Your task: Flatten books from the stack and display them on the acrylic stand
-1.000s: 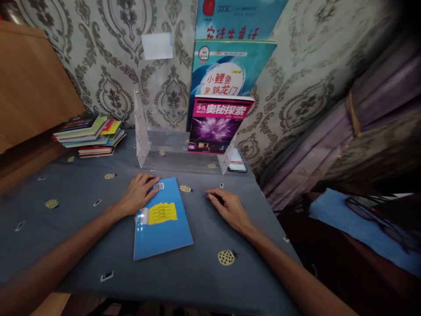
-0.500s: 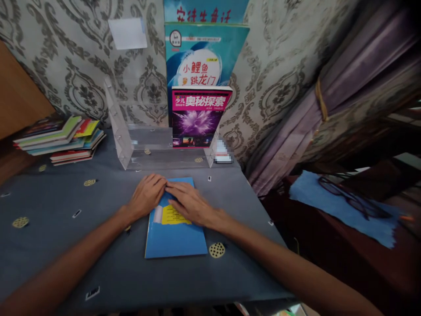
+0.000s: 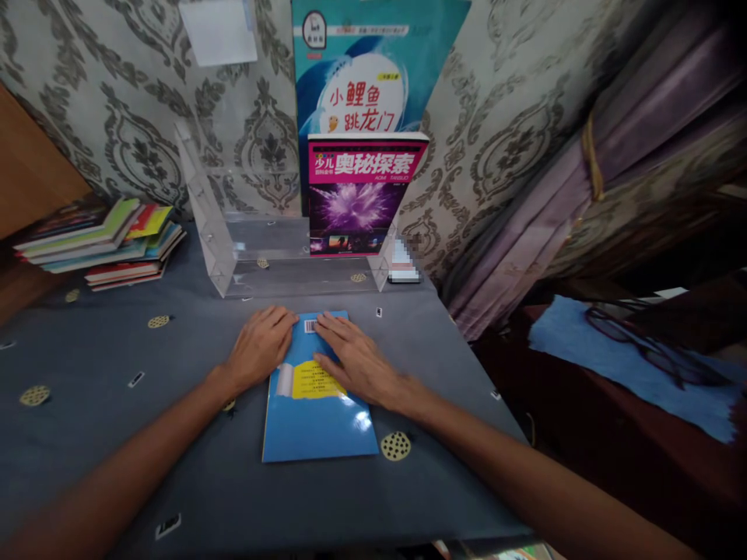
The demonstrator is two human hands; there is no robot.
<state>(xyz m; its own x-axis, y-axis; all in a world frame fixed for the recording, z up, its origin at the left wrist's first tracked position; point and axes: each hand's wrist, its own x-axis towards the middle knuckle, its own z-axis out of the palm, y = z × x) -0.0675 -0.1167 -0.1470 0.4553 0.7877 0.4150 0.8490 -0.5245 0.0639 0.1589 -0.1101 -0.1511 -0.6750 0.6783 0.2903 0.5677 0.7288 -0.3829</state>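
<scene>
A blue book [image 3: 320, 432] with a yellow panel and a barcode lies closed on the table, its barcode end pointing away from me. My left hand [image 3: 262, 340] rests at the book's upper left edge, palm down, fingers stretched out and fingertips by the cover. Across the upper right of the cover lies my right hand [image 3: 357, 358], flat and open, with its thumb apart from the fingers. Neither hand grips the book. Part of the cover's right side is hidden beneath my right hand.
A clear acrylic rack [image 3: 215, 241] stands behind the book, with a purple book [image 3: 353, 206] and a teal book [image 3: 373, 54] upright in it. Stacked books [image 3: 105, 241] lie at the left. Glasses on a blue cloth [image 3: 583, 350] are at the right, beyond the table edge.
My right hand has slid right along the cover, away from my left hand, uncovering the barcode. My left hand stays nearly in place. The view has shifted slightly.
</scene>
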